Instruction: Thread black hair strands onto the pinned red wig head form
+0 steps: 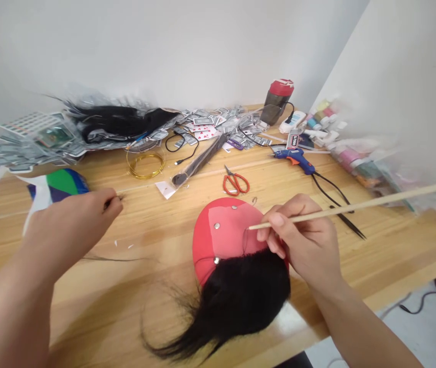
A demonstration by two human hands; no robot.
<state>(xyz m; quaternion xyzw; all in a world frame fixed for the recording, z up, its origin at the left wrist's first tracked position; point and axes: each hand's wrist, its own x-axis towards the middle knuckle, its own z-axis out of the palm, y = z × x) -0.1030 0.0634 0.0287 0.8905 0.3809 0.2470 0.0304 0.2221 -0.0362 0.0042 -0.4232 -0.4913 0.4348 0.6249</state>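
Observation:
A red dome-shaped block [199, 235] stands on the table with a lighter pink patch [227, 232] fixed by silver pins. Thick black hair [246, 296] hangs from the patch's lower edge toward me. My right hand [305, 235] pinches a long, thin wooden stick [374, 207], its tip at the patch. A few fine dark hairs run down from near that tip. To the left, my left hand [83, 217] is closed above the table, apart from the block. A dark tuft shows at its fingertips, and thin hairs trail below, so it grips a strand of hair.
Red-handled scissors [235, 183] lie behind the block. A blue glue gun [296, 159] and black tweezers [350, 224] are at right. Gold wire [145, 166], a black hair bundle [125, 120] and scattered playing cards [202, 130] fill the back. A colourful packet [62, 183] is at left.

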